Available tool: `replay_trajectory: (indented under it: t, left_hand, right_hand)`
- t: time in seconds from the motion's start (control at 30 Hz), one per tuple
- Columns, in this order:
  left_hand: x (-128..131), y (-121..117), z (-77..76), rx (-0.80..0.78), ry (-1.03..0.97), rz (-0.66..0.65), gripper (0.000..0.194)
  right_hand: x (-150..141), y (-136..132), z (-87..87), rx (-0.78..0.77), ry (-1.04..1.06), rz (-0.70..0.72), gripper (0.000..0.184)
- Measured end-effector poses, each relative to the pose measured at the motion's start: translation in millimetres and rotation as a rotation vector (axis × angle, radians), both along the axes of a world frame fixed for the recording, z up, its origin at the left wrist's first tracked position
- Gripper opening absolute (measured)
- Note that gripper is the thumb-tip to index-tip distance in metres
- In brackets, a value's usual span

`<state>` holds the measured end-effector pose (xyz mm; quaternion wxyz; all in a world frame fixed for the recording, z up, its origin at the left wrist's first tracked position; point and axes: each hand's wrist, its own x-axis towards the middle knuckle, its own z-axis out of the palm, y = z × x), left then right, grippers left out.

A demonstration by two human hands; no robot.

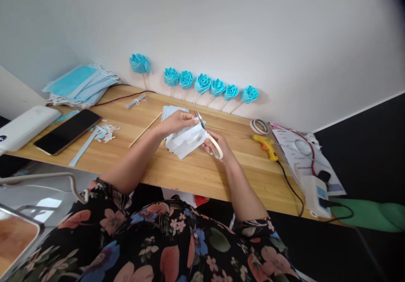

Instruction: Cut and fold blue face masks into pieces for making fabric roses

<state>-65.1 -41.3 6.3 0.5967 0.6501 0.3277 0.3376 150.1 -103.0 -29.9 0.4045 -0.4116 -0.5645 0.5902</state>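
My left hand (180, 121) pinches the upper edge of a white and pale blue face mask sheet (185, 142), held above the wooden table (152, 159). In my right hand (218, 143) is a pair of scissors (217, 148) with white handles, its blades pointing up and to the left at the sheet's upper right edge, close to my left fingers. Whether the blades are parted is too small to tell. More pale blue mask material (169, 111) lies just behind my left hand. A thin wooden stick (145, 129) rests on the table left of it.
Several blue flowers on sticks (203, 84) lean against the wall. At left are stacked masks (80, 84), a phone (68, 131), a white power bank (28, 128) and scraps (106, 132). At right lie tape rolls (258, 126), a yellow glue gun (266, 146) with its cord, and a power strip (317, 195).
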Motion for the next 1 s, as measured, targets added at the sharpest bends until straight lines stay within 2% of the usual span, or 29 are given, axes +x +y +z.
replay_trajectory:
  t: [0.33, 0.43, 0.53, 0.63, 0.73, 0.87, 1.0]
  left_hand:
    - [0, 1, -0.3, -0.018, -0.014, -0.006, 0.028]
    - [-1, 2, -1.7, -0.047, 0.01, -0.003, 0.024]
    - [-4, 6, -3.8, -0.048, 0.017, 0.037, 0.024]
    - [-6, 13, -7.8, -0.063, -0.012, 0.115, 0.026]
    - [-6, 20, -12.8, -0.091, -0.12, 0.261, 0.029]
    - [-6, 28, -19.0, -0.16, -0.319, 0.431, 0.03]
    - [-9, 33, -21.7, -0.255, -0.471, 0.503, 0.022]
  right_hand:
    - [-1, 2, -1.2, 0.006, -0.015, -0.038, 0.051]
    - [0, 5, 0.9, 0.032, -0.005, -0.139, 0.055]
    - [4, 11, 1.9, 0.071, 0.05, -0.318, 0.051]
    - [8, 17, 2.4, 0.061, 0.121, -0.474, 0.054]
    - [7, 19, 3.4, 0.029, 0.162, -0.54, 0.059]
    - [2, 16, 3.6, 0.02, 0.133, -0.495, 0.058]
    - [0, 14, 0.2, 0.009, 0.103, -0.438, 0.057]
